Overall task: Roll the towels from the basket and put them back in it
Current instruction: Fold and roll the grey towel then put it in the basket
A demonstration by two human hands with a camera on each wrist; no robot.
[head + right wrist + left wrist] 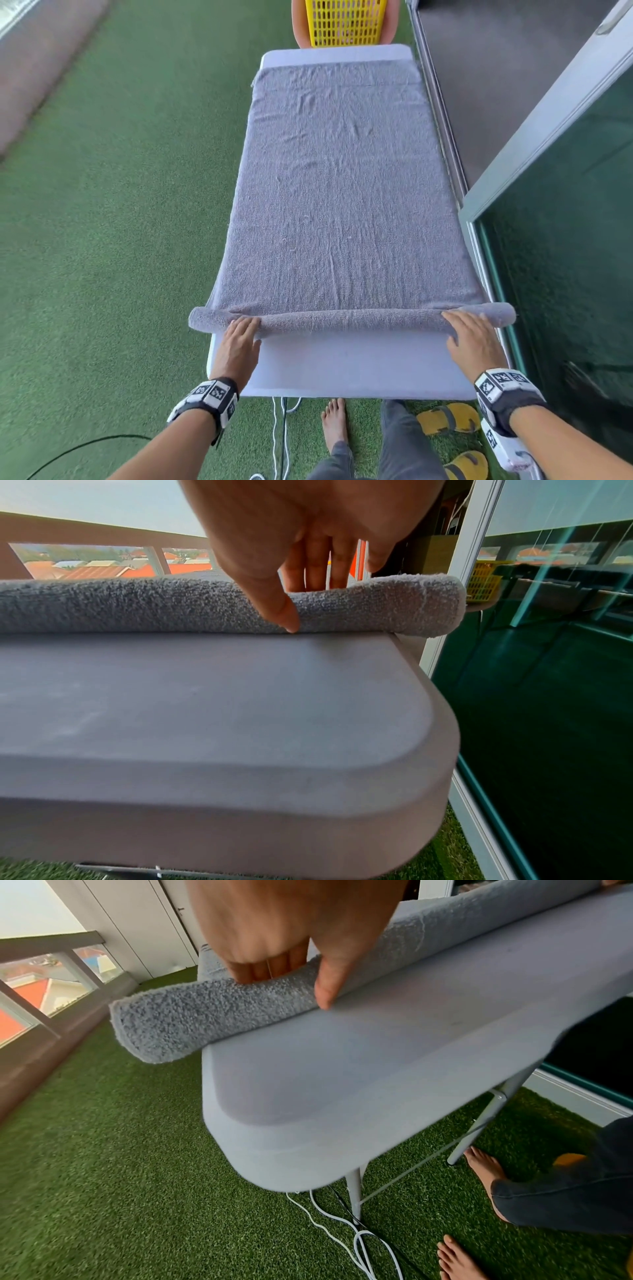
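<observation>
I see the towel (342,192) spread along the table (356,363), its near end wound into a thin roll (349,319) lying across the table's width. My left hand (238,344) and right hand (474,339) rest flat on the roll near its two ends. The fingers (320,566) lie straight and relaxed over the top, thumbs against its near side; the basket (344,22) stands beyond the far end.

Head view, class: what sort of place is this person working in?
Probably a home balcony or terrace: artificial grass covers the floor, a railing overlooks rooftops, and a glass sliding door stands beside the table.
</observation>
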